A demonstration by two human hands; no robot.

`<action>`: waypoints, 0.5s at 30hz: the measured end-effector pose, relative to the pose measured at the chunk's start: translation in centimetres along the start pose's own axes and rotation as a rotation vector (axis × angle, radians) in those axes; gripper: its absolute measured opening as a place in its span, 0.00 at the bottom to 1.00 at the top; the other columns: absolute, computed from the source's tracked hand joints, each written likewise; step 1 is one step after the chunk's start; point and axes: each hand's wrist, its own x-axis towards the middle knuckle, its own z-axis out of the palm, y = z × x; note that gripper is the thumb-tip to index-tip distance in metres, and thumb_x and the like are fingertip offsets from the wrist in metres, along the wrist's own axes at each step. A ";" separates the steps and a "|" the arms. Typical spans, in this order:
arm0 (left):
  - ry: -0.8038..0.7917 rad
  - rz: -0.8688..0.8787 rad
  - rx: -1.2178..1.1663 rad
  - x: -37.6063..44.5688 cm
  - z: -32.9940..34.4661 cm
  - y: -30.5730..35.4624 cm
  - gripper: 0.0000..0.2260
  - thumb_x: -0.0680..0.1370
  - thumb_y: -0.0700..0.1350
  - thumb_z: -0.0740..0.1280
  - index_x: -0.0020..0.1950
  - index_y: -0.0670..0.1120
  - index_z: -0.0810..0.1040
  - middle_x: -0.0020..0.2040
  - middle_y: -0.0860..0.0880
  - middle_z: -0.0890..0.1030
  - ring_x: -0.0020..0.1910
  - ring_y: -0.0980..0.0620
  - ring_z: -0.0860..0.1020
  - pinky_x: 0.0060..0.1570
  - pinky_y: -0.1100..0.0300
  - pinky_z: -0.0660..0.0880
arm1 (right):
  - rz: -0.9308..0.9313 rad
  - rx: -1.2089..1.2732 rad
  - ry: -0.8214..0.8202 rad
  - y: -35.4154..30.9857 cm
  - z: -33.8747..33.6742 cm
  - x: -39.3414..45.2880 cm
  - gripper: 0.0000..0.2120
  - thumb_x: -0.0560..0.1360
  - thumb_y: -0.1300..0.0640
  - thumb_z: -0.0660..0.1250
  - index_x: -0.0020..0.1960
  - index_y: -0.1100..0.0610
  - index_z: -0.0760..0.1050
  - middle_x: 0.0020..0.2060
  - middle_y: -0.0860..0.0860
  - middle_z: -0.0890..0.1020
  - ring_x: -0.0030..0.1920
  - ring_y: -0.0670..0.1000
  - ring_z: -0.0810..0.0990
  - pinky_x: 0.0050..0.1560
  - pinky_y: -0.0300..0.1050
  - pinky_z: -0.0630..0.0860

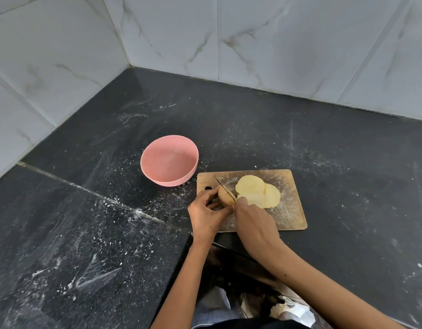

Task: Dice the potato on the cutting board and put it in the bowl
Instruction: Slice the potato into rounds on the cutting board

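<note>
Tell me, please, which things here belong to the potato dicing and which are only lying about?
Belonging to the job:
- potato piece, held by the left hand
- cut slices
- knife, in the right hand
- cutting board
- pink bowl, holding no potato yet

Lying about:
- crumpled wrapper below the counter edge
- white specks on the dark counter

Stuff being counted here: one pink bowl, one cutting board, one knife, two potato slices being seen, plus one uncut chunk
</note>
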 end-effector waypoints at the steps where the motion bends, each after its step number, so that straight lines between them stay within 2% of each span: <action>1: -0.007 0.006 0.010 0.0 0.0 0.0 0.25 0.59 0.33 0.81 0.53 0.48 0.81 0.49 0.49 0.83 0.45 0.56 0.83 0.44 0.66 0.79 | 0.004 0.000 0.001 0.2 0.0 -0.2 0.08 0.81 0.64 0.50 0.58 0.60 0.64 0.48 0.56 0.80 0.46 0.58 0.80 0.37 0.46 0.67; 5: -0.018 0.014 0.014 0.0 0.0 0.2 0.27 0.57 0.35 0.83 0.54 0.46 0.82 0.51 0.48 0.82 0.48 0.55 0.83 0.46 0.62 0.80 | 0.011 0.002 -0.004 0.7 0.0 -0.8 0.08 0.81 0.64 0.50 0.58 0.59 0.63 0.48 0.55 0.79 0.46 0.57 0.79 0.38 0.47 0.67; 10: -0.006 0.010 0.031 0.0 0.2 0.5 0.25 0.59 0.33 0.82 0.54 0.43 0.83 0.50 0.47 0.83 0.45 0.57 0.83 0.43 0.66 0.79 | 0.022 0.042 -0.006 0.1 -0.5 0.4 0.08 0.80 0.66 0.50 0.56 0.60 0.65 0.48 0.56 0.79 0.47 0.59 0.79 0.39 0.47 0.67; 15: -0.055 0.051 0.080 0.1 0.2 0.6 0.26 0.57 0.34 0.82 0.53 0.43 0.83 0.50 0.47 0.82 0.46 0.60 0.82 0.44 0.67 0.78 | 0.025 0.010 0.000 1.0 -0.5 -0.6 0.08 0.82 0.64 0.48 0.55 0.59 0.65 0.48 0.55 0.79 0.46 0.57 0.78 0.38 0.46 0.66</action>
